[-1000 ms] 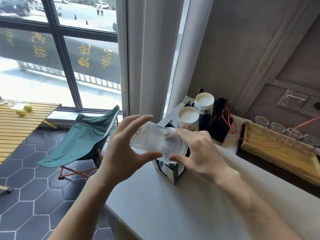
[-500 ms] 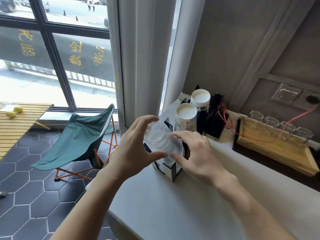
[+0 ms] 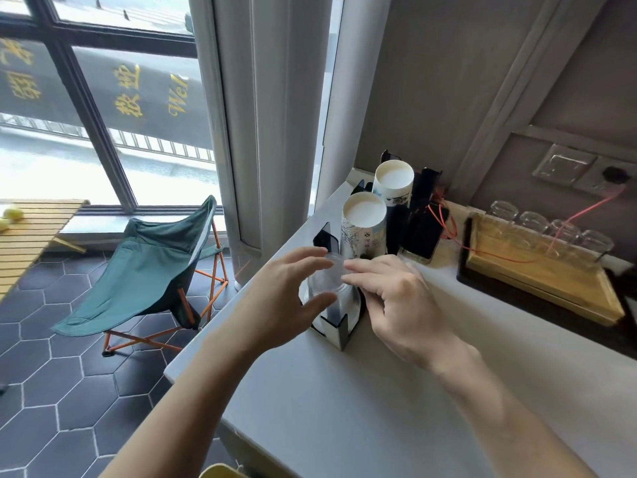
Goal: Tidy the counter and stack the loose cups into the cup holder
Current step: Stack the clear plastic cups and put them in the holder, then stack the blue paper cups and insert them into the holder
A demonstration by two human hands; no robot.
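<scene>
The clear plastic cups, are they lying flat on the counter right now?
No, the clear plastic cups stand upside down in the nearest slot of the cup holder, between both hands.

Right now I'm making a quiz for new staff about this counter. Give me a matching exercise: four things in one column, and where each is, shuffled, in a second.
Things:
1. clear cups
2. paper cups
3. glasses
4. chair

Places:
A. in a row along the far side of the wooden tray
B. on the tiled floor by the window
C. between the left hand and right hand, in the holder's nearest slot
D. upside down in the holder's farther slots

Pairs: 1-C, 2-D, 3-A, 4-B
</scene>
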